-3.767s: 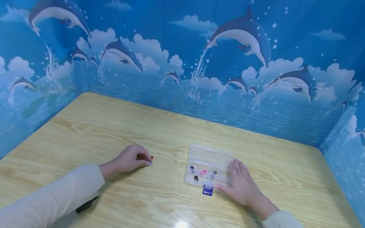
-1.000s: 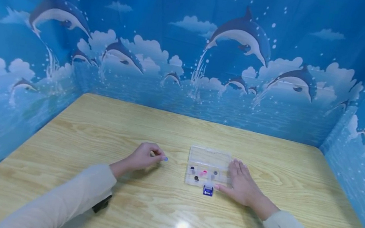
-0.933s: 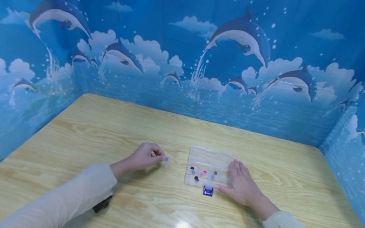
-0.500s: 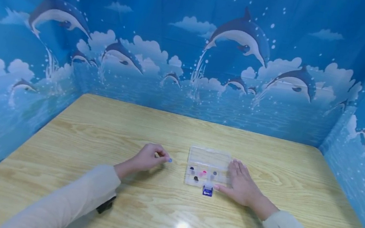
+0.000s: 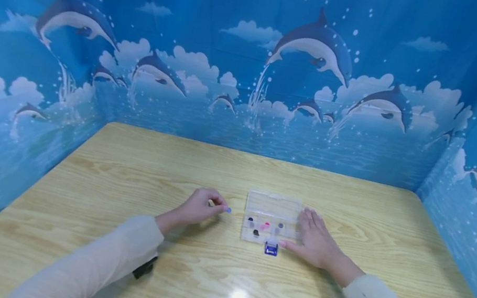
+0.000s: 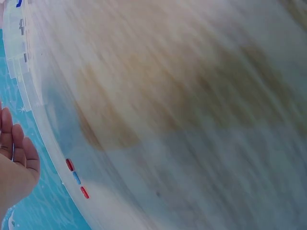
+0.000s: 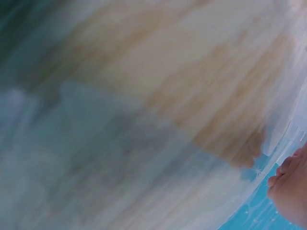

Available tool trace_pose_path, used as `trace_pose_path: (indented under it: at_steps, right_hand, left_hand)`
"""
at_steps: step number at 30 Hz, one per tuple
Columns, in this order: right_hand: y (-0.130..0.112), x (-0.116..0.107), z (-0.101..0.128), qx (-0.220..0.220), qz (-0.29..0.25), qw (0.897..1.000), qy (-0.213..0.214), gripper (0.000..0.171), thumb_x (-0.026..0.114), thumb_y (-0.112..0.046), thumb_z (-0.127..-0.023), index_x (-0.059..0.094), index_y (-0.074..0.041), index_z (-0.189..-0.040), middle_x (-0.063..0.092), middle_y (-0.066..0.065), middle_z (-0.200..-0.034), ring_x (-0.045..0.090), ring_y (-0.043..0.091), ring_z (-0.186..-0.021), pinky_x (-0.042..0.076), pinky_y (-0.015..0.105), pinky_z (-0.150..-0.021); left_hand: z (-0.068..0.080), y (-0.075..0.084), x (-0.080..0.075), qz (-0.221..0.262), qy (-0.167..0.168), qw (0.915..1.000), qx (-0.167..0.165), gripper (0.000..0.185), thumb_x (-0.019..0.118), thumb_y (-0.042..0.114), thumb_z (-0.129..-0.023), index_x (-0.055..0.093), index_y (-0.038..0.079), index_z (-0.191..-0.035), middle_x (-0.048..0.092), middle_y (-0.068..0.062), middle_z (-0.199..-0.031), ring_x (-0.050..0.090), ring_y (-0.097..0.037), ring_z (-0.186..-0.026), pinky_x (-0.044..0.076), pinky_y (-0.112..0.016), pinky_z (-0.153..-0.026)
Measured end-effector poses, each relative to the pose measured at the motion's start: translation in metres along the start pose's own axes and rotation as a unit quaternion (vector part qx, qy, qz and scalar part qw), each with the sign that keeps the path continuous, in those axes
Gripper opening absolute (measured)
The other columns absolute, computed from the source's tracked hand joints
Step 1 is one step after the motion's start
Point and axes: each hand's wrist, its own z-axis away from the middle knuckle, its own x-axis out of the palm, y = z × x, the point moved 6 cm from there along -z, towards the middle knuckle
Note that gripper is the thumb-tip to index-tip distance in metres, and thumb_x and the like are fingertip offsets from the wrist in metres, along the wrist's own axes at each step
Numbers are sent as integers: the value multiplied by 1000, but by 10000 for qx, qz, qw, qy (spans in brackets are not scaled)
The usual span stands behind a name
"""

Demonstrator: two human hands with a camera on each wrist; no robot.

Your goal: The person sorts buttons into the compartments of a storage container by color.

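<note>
In the head view my left hand [image 5: 204, 206] pinches a small blue piece [image 5: 229, 210] between thumb and forefinger, a short way left of a clear plastic compartment box [image 5: 244, 235]. Its kind is too small to tell. The box's lid lies folded back, and a blue latch [image 5: 271, 249] hangs at its front. Inside sit small pieces: a pink one [image 5: 266, 225], a grey one [image 5: 281, 226] and two dark ones, one of them a black piece [image 5: 256, 232]. My right hand [image 5: 317, 245] lies with straight fingers against the box's right side.
The left wrist view shows a red piece [image 6: 70, 165], a blue piece [image 6: 76, 178] and another red piece [image 6: 85, 192] in a row on the wooden table [image 5: 176, 287]. A blue dolphin-print curtain [image 5: 207, 111] encloses the back and sides.
My left hand has moved right toward the box, carrying the blue piece. A red piece showed by its fingertips in the oldest frame. The right hand and box stay in place.
</note>
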Motion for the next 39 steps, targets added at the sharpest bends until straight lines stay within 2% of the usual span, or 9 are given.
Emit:
trace_pose_path:
  at_steps: [8,15,25,32,39]
  right_hand:
    - [0,0,0,6,-9,10000,-16,98,48,-61,-85,19,15,-140,16,33,-147,13,47,-138,13,54,-113]
    - [0,0,0,26,-47,10000,-48,98,49,-61,-85,19,15,-140,16,33,-147,13,47,-138,12,54,-113]
    - [0,0,0,2,-56,10000,5,98,50,-60,-85,19,15,-140,16,34,-147,13,48,-138,12,54,-113]
    - [0,-1,0,11,-63,10000,-25,98,50,-61,-85,19,15,-140,15,34,-147,13,48,-138,12,54,-113]
    - [-1,-1,0,8,-66,10000,-39,98,50,-60,-85,19,15,-140,16,34,-147,13,47,-138,12,54,-113]
  left_hand:
    - [-2,6,7,159,-12,9998,93,10,64,9,-85,68,0,-84,66,-11,-84,50,-8,-65,41,-16,-53]
    - [-3,9,14,200,-127,9994,-238,10,65,13,-85,68,4,-86,65,-8,-86,47,-8,-62,39,-17,-52]
    - [-5,15,21,304,-121,9991,-258,10,65,12,-85,68,3,-86,65,-8,-86,44,-7,-54,37,-16,-47]
    - [-9,19,25,264,-164,9992,-268,10,65,14,-85,69,5,-85,63,-6,-86,50,-12,-69,41,-17,-54]
    - [-11,27,29,284,-210,9993,-113,10,65,13,-86,68,4,-88,65,-7,-87,53,-13,-72,42,-16,-57]
